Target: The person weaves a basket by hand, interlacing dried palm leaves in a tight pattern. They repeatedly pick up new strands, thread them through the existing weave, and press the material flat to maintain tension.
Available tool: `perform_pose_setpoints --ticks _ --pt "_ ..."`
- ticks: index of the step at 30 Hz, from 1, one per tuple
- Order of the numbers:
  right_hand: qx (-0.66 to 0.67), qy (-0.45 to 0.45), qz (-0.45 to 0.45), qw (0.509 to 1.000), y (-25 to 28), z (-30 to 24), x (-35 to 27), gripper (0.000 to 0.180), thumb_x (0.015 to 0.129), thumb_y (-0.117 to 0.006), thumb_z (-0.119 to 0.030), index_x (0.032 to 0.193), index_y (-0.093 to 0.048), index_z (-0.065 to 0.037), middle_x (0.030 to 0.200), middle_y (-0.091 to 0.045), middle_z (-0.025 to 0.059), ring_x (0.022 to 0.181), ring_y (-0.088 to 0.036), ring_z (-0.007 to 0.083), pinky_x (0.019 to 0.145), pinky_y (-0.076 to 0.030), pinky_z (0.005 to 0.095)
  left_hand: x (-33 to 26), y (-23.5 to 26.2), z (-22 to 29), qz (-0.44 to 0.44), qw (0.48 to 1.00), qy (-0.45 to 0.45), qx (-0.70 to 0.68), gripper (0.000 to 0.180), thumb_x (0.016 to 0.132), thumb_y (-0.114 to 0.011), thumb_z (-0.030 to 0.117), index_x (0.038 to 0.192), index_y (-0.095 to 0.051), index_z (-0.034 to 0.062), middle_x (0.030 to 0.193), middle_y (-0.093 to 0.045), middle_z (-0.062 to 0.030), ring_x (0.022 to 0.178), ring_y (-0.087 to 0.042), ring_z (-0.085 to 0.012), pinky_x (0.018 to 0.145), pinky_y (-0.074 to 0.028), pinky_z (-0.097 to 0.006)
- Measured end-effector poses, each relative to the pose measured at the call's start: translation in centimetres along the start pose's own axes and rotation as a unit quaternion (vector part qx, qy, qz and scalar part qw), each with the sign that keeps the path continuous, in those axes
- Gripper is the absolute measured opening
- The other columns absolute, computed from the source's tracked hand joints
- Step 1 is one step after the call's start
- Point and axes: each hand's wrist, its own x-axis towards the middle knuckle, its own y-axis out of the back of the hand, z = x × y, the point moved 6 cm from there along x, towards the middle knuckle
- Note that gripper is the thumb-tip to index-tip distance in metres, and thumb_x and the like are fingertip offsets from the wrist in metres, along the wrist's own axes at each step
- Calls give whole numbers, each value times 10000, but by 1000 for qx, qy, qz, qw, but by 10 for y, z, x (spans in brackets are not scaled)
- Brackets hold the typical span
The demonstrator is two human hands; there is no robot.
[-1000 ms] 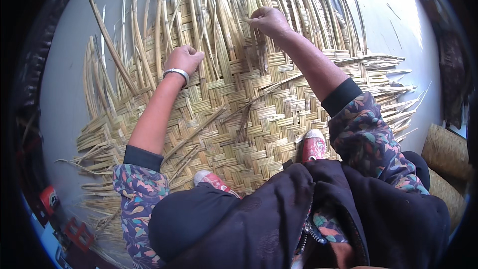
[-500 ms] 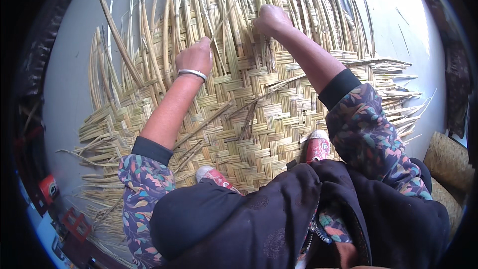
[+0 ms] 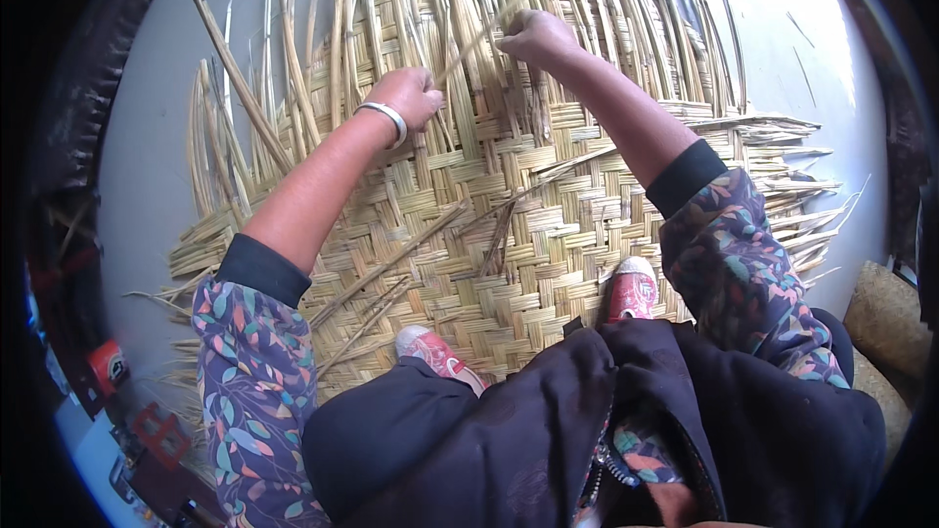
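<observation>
A large mat of flat, pale yellow-green reed strips [image 3: 548, 225] lies under me, woven in a twill pattern. Beyond the woven part, long loose strips [image 3: 357, 29] run away toward the far edge. My left hand [image 3: 406, 98], with a silver bangle at the wrist, is closed on a thin reed strip [image 3: 474, 42] that slants up to the right, blurred by motion. Right of it and a little farther off, my right hand [image 3: 540, 37] is closed low over the loose strips. Its fingertips are close to the slanting strip; what they grip is hidden.
Broken reed pieces [image 3: 391, 259] lie on the mat. My red shoes [image 3: 631, 295] stand on its near part. Strip ends [image 3: 782, 166] stick out at the right onto the grey floor [image 3: 822, 68]. Rolled woven material [image 3: 885, 318] is at the right, a red object [image 3: 108, 365] at the left.
My left hand has moved slightly right and nearer to me, turning at the wrist. The strip in it has swung and is blurred. My right hand stays in nearly the same place.
</observation>
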Motion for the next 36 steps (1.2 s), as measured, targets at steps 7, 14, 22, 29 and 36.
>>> perform_pose_setpoints --ticks 7,14,22,29,36 --pt "-39 62 -9 997 -14 -10 17 245 790 -632 -233 806 -664 9 722 -660 134 675 -653 174 651 -524 297 21 8 -28 -34 972 153 -173 175 880 -470 85 1005 -503 -31 735 -587 -108 525 -632 -193 477 -543 -320" --pt "32 53 -85 994 -25 -5 31 250 746 -701 -261 728 -690 -12 660 -645 103 543 -608 153 523 -503 275 19 19 -40 37 921 160 -353 210 935 -467 156 1092 -472 16 789 -619 -79 538 -603 -134 476 -518 -251" --pt "257 11 -120 959 -23 14 26 235 757 -688 -142 927 -615 3 798 -620 111 661 -579 167 610 -500 293 11 8 -30 47 815 60 -574 272 968 -346 203 1046 -513 2 966 -621 -148 842 -637 -215 738 -532 -351" --pt "349 71 -193 914 -23 5 13 175 792 -670 -133 893 -572 -29 801 -629 89 743 -631 171 655 -512 293 14 2 -26 -40 830 140 -538 410 977 -268 227 1189 -458 -69 1035 -633 -183 850 -668 -240 690 -570 -294" --pt "421 106 -206 877 -22 13 4 162 837 -643 -155 925 -567 -42 822 -636 64 719 -617 140 647 -484 258 12 -4 -15 -84 855 98 -502 297 926 -372 198 1085 -580 58 962 -661 -69 861 -648 -171 717 -479 -313"
